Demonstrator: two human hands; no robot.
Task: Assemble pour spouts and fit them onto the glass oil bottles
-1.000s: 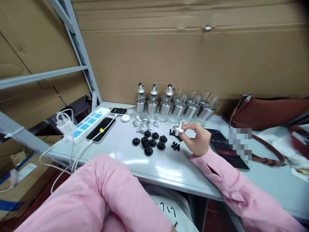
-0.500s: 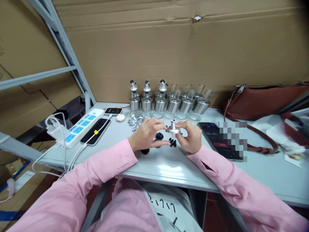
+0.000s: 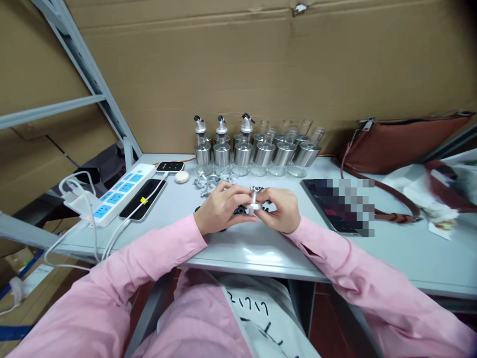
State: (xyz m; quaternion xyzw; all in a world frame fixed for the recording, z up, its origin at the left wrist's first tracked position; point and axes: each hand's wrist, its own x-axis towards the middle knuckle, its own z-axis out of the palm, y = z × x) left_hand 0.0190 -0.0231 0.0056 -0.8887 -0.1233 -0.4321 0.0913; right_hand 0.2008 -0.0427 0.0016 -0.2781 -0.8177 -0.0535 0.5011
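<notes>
Above the desk, a silver pourer spout (image 3: 255,205) with a wide flange and narrow neck is pinched between my two hands. My left hand (image 3: 220,209) grips it from the left with thumb and fingertips. On the opposite side, my right hand (image 3: 281,211) has thumb and forefinger closed around it. Behind and below the fingers lie small black pieces (image 3: 240,211), mostly covered by the hands. Loose silver pourer parts (image 3: 206,184) lie in a heap just beyond my left hand.
Steel-and-glass bottles (image 3: 243,153) stand in rows at the back, three with pourers fitted. A power strip (image 3: 115,199) and phone (image 3: 143,200) lie left, with a white round case (image 3: 182,177). A larger phone (image 3: 324,199) and brown bag (image 3: 402,144) are right.
My hands have drawn together, and the left fingers now meet the spout that the right hand held. The spout appears shifted left; the view has also shifted slightly.
</notes>
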